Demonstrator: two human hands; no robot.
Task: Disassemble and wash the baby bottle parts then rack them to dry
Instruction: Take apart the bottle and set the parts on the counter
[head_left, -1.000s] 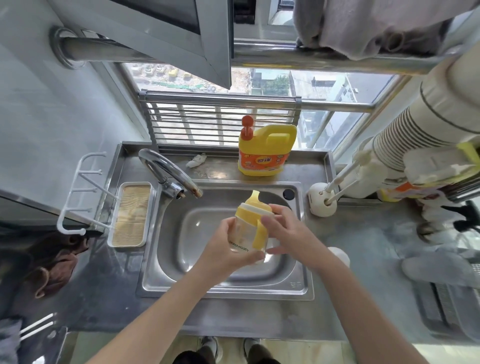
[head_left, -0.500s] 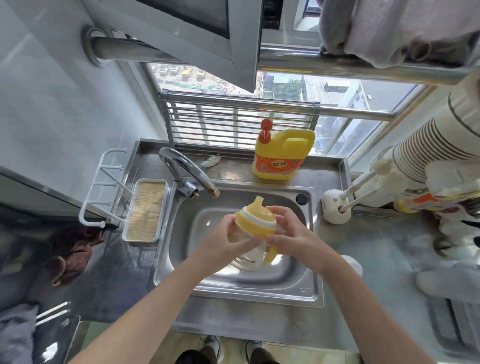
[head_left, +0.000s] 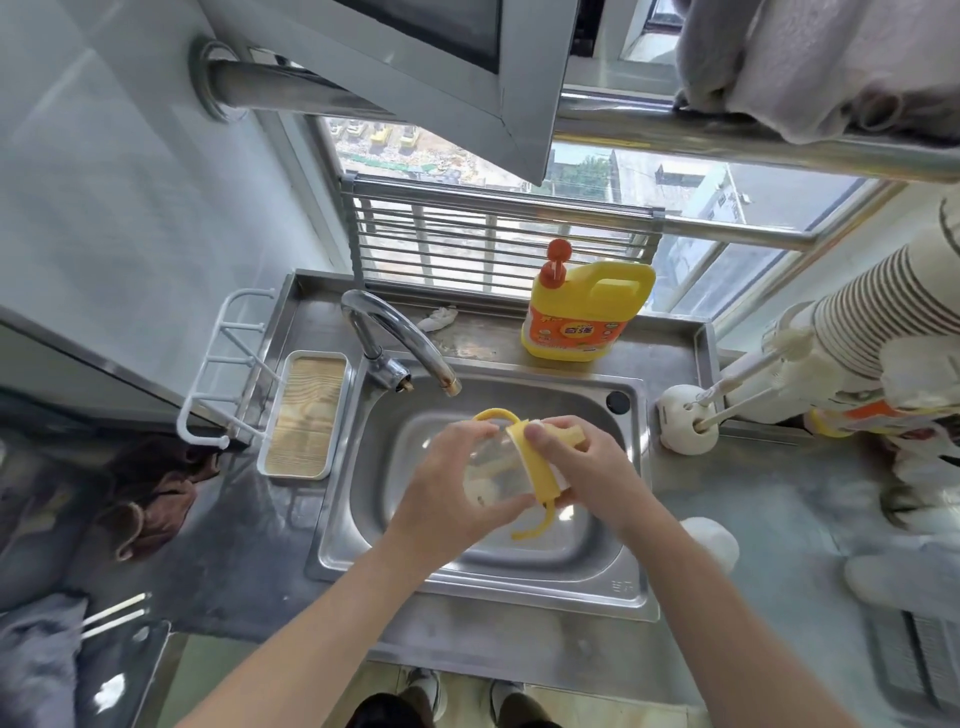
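A: Where is the baby bottle (head_left: 491, 470)?

B: Between the two hands, lying on its side in the air above the sink (head_left: 519, 592).

A: How does the left hand (head_left: 447, 486) hold it?

B: Its fingers curl round the clear body, thumb underneath.

A: And the right hand (head_left: 589, 467)?

B: It grips the top end, thumb pressed on the yellow collar (head_left: 537, 467). One yellow handle loop sticks out above the left hand's fingers, and another hangs below the right thumb.

A: What else is nearby?

B: Beyond the left hand, the tap (head_left: 400, 332). Beyond the right hand, a yellow detergent jug (head_left: 587, 322) stands on the bench (head_left: 779, 519).
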